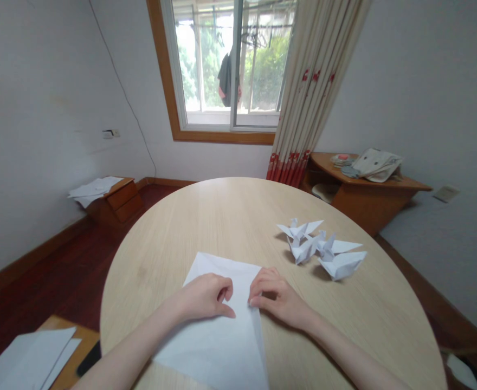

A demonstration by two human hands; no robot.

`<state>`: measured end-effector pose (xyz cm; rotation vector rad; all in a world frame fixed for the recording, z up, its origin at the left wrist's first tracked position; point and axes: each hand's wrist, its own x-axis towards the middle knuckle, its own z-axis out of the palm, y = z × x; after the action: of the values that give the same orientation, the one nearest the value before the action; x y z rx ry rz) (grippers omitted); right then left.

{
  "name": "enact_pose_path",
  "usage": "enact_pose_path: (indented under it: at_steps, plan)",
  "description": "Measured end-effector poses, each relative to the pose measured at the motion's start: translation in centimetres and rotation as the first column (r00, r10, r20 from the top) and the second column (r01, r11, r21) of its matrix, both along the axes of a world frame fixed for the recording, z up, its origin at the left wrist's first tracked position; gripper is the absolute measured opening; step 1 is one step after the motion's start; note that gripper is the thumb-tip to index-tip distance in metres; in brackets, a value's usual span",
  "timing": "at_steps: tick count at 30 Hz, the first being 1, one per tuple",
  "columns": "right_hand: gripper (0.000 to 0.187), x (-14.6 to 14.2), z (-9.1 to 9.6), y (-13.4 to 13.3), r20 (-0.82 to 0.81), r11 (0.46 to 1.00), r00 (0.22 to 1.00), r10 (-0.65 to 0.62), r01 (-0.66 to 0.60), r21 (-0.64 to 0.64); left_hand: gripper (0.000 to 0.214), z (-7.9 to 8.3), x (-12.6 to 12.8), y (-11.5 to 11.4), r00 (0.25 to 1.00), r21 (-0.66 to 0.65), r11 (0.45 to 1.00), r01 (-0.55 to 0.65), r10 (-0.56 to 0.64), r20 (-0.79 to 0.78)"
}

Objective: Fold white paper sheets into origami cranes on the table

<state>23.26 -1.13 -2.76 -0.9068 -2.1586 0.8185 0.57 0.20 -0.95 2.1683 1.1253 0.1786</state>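
Lying flat: a white sheet (218,341) on the round tabletop (222,216)

The white sheet lies on the near half of the tabletop, a bit left of the middle. Its two far corners show well, but its near right corner goes out of view. A thin strip down its right side looks bent or creased; I cannot tell which.

The two hands are apart. The left hand (206,295) lies over the left part of the sheet, with a gap between its thumb and its curled fingers. It does not seem to grip anything. The right hand (279,299) is at the sheet's right edge, near the far right corner. Its thumb and fingertips touch the paper there, but I cannot tell if they pinch it.

Some white paper birds (301,250) sit close to each other nearer the tabletop's right edge, well apart from the sheet. Past the left edge, more loose papers (29,355) lie lower down.

The sheet should be very light, thin and easy to bend. It could slide on the smooth wood, and a hard pull could rip it. The best places to hold it are the corners and edges, with soft fingertips.
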Motion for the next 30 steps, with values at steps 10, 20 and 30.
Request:
enact_pose_path:
  at_steps: [10,20,30]
  plan:
    - [0.043,0.33,0.01,0.28,0.018,0.999,0.999,0.042,-0.042,-0.027,0.025,-0.01,-0.14,0.33,0.999,0.041,0.999,-0.011,0.012,-0.037]
    - [0.005,0.44,-0.35,0.35,0.128,0.997,0.990,0.053,-0.045,-0.062,0.022,-0.13,-0.39,0.48,0.999,0.111,0.994,-0.018,0.023,-0.047]
    - [0.020,0.67,-0.10,0.31,0.188,0.996,0.979,0.080,-0.071,-0.055,0.020,-0.39,-0.55,0.56,0.999,0.129,0.991,-0.016,0.021,-0.036]
